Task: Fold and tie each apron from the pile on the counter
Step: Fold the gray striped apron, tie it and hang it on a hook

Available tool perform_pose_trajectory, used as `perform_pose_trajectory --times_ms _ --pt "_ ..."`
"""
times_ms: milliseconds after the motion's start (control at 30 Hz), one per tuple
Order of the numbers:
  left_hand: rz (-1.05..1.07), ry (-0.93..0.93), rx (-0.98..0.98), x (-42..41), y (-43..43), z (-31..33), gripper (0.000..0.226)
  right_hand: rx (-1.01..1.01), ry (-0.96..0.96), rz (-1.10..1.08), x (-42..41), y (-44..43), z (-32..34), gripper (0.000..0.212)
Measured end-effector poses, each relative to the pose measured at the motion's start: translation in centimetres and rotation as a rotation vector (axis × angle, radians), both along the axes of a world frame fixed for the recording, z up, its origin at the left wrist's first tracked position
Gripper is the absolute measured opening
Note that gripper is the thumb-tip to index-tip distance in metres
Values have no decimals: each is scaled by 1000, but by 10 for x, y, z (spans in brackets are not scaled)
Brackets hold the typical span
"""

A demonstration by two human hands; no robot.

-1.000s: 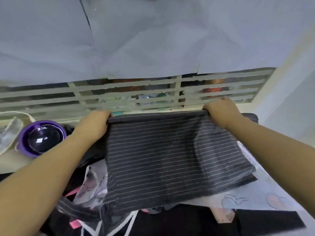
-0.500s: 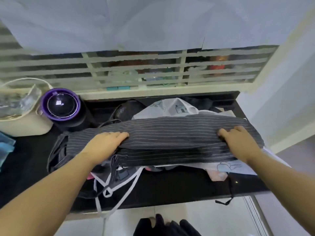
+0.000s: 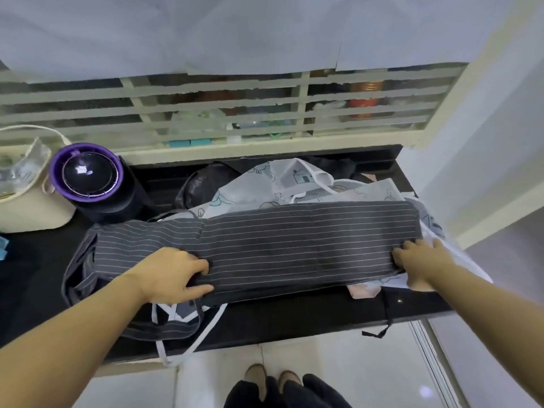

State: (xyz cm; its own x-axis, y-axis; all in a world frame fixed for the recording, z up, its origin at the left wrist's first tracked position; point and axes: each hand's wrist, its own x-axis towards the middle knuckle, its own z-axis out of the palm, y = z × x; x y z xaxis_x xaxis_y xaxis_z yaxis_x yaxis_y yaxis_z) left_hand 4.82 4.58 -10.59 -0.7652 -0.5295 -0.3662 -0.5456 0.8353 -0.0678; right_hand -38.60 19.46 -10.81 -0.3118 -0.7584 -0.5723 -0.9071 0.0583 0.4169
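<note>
- The striped apron (image 3: 294, 242) lies, as before, in a long folded band across the pile (image 3: 294, 184) on the black counter (image 3: 32, 284).
- The left hand (image 3: 173, 275) has slid to the band's near edge, where thumb and fingers now pinch it.
- The right hand (image 3: 421, 263) has shifted to the right end, its fingers curled on the cloth.

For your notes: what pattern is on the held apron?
Dark grey apron with thin white stripes; head view.

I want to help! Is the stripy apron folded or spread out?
Folded: the striped apron lies as a long narrow band across the pile of other aprons.
</note>
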Motion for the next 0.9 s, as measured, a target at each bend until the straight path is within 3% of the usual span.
perform_pose_trajectory --times_ms 100,167,267,333,433,500,567,667,767,833,900 --pt "54 322 -53 -17 -15 4 62 53 -62 -115 7 -20 19 45" --pt "147 457 -67 -35 -30 5 46 -146 -114 -3 17 -40 36 38" --pt "353 357 55 -59 -48 4 45 -446 -383 67 44 -76 49 40" --pt "427 270 216 -65 -59 -1 50 -396 -575 31 62 -98 47 57" --pt "499 184 371 -66 -71 -5 50 -259 -583 -66 67 -120 34 71" --pt "510 145 421 -67 -77 0 38 -235 -562 -137 61 -126 28 62" --pt "478 119 448 -66 -79 10 25 -184 -569 -178 56 -128 29 38" --pt "463 82 488 -56 -80 37 21 -67 -563 -134 51 -127 52 12" --pt "492 57 389 -39 -86 76 19 -176 -588 -134 46 -132 98 17" --pt "523 106 195 -26 -94 101 19 -394 -607 -141 43 -137 128 17" --pt "547 320 -57 -15 -94 125 18 -715 -614 -125 42 -139 150 11"
